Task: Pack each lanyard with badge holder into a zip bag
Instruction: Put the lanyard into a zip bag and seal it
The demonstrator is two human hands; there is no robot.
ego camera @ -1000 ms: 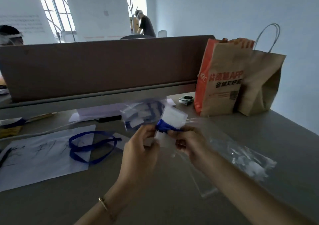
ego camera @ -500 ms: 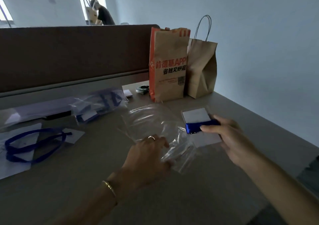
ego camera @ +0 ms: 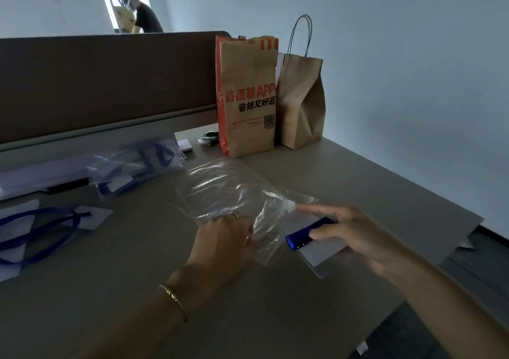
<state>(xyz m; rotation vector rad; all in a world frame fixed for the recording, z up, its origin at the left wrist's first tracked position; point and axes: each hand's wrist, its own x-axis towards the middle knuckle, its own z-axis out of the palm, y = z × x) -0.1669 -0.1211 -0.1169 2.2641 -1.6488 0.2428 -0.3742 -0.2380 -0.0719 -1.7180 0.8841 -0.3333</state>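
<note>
Zip bag [ego camera: 234, 193] empty, L hand [ego camera: 224, 244] fingers pinching it; R hand [ego camera: 358, 237] gripping wound lanyard w/ badge holder [ego camera: 311, 234]

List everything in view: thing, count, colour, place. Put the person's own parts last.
zip bag: one, clear, mid-desk, near edge in the left grip
wound lanyard with badge holder: one, blue and white, in the right grip beside the bag mouth
loose lanyard: one, blue, left of desk on white sheets
packed bags: a clear pile, count unclear, by the divider
printed paper bag: one, brown and orange, back of desk
handled paper bag: one, brown, right of the printed one
divider: one, brown, behind the desk
desk: one, grey
left hand: pinches the zip bag
right hand: holds the wound lanyard
</note>
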